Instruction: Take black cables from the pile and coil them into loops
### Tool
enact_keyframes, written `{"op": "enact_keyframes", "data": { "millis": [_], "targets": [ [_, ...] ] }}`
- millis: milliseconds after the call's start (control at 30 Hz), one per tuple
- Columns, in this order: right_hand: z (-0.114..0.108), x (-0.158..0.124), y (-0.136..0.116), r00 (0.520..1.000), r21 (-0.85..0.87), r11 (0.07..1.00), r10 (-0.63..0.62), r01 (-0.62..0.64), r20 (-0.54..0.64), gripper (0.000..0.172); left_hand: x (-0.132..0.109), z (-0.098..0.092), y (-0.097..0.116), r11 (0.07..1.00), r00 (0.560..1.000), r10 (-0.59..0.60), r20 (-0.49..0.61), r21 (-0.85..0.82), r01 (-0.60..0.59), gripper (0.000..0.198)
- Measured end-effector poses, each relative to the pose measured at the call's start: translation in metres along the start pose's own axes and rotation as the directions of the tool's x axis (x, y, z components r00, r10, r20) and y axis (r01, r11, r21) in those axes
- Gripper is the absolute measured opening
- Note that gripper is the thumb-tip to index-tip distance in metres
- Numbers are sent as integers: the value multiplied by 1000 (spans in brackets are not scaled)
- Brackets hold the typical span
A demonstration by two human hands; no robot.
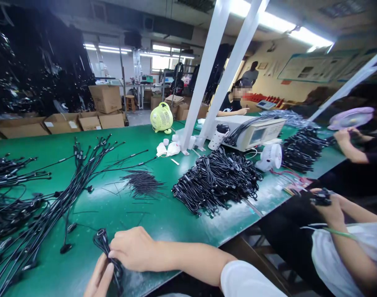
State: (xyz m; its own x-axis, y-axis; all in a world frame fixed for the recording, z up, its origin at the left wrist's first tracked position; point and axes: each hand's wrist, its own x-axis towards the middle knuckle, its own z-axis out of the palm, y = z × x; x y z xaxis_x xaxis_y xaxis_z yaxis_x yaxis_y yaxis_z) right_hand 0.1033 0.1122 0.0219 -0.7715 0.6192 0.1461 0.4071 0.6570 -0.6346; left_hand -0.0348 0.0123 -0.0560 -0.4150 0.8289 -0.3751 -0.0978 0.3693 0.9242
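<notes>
A coiled black cable (101,239) is held upright above the front edge of the green table. My right hand (133,249) is closed, its fingertips pinching the middle of the coil. Lower down, my left hand (98,278) grips the same coil from the left, thumb and fingers around it; part of this hand is cut off by the frame. Loose black cables (67,192) lie spread out to the left. Beyond my hands is a small heap of thin black ties (142,182). To its right rises a big pile of coiled black cables (217,177).
White posts (207,78) stand on the green table (163,214). Behind the pile are a boxy test instrument (256,132), a white fan (270,157) and a dotted cup (218,136). A green fan (161,118) sits farther back. Co-workers' hands (329,208) work at right.
</notes>
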Motion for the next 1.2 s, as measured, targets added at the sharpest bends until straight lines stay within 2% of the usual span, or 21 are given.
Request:
{"op": "enact_keyframes", "data": {
  "millis": [67, 100, 133, 167, 233, 267, 367, 467, 533, 567, 633, 700, 733, 767, 800, 867, 933, 967, 1033, 1100, 1200],
  "targets": [
    [-1, 1, -1, 996, 307, 948, 81, -85, 25, 20, -8, -3, 11, 996, 999, 50, -6, 69, -50, 61],
    [-2, -1, -3, 988, 503, 851, 137, -154, 70, 19, -15, -4, 20, 990, 997, 74, -36, 119, -70, 60],
    [-3, -2, -5, 969, 680, 690, 193, -246, 155, 19, -23, -4, 29, 981, 990, 138, -27, 143, -132, 57],
    [-3, -4, -5, 936, 795, 498, 235, -346, 260, 23, -29, -3, 38, 961, 970, 237, 48, 137, -242, 55],
    [0, -5, -1, 902, 846, 316, 200, -430, 384, 36, -32, 0, 50, 911, 906, 382, 181, 90, -402, 51],
    [3, -4, 2, 878, 850, 230, 205, -473, 433, 39, -30, 0, 51, 901, 887, 406, 220, 69, -429, 49],
    [15, -4, 12, 839, 828, 162, 209, -537, 503, 46, -25, 0, 43, 915, 885, 394, 248, -13, -404, 43],
    [21, -9, 10, 837, 820, 189, 227, -540, 499, 52, -27, 4, 36, 936, 907, 353, 229, -98, -339, 39],
    [21, -13, 9, 849, 803, 281, 232, -526, 475, 56, -27, 8, 36, 945, 927, 314, 203, -164, -283, 37],
    [19, -14, 9, 862, 777, 374, 220, -507, 456, 56, -26, 9, 38, 946, 939, 289, 185, -206, -251, 37],
    [11, -16, 11, 912, 677, 620, 179, -397, 370, 54, -23, 10, 43, 934, 964, 232, 128, -307, -184, 36],
    [2, -15, 12, 970, 533, 812, 166, -238, 179, 44, -19, 10, 48, 908, 983, 165, 81, -402, -119, 34],
    [-1, -14, 12, 983, 480, 859, 177, -180, 51, 37, -18, 11, 49, 897, 988, 131, 83, -434, -82, 33],
    [-3, -11, 11, 979, 453, 881, 191, -137, -74, 35, -18, 12, 50, 892, 989, 98, 106, -450, -40, 32],
    [-3, -7, 10, 966, 445, 890, 196, -102, -170, 40, -19, 15, 50, 893, 986, 68, 152, -451, 8, 33],
    [1, 4, 8, 952, 440, 898, 160, -31, -260, 46, -24, 22, 49, 903, 965, 14, 261, -417, 100, 34],
    [9, 15, 8, 951, 384, 923, 97, 24, -293, 31, -31, 29, 47, 906, 947, -22, 319, -394, 154, 37],
    [13, 20, 9, 946, 345, 938, 90, 24, -311, 28, -34, 31, 48, 901, 945, -30, 327, -400, 167, 38],
    [18, 27, 11, 928, 312, 950, 133, -19, -348, 36, -39, 31, 50, 883, 944, -38, 326, -431, 184, 41],
    [21, 30, 12, 915, 391, 917, 222, -79, -336, 37, -41, 30, 52, 866, 941, -58, 333, -453, 214, 44],
    [24, 31, 12, 903, 567, 813, 337, -137, -266, 38, -39, 30, 49, 852, 937, -148, 316, -440, 283, 47]
  ]
}}
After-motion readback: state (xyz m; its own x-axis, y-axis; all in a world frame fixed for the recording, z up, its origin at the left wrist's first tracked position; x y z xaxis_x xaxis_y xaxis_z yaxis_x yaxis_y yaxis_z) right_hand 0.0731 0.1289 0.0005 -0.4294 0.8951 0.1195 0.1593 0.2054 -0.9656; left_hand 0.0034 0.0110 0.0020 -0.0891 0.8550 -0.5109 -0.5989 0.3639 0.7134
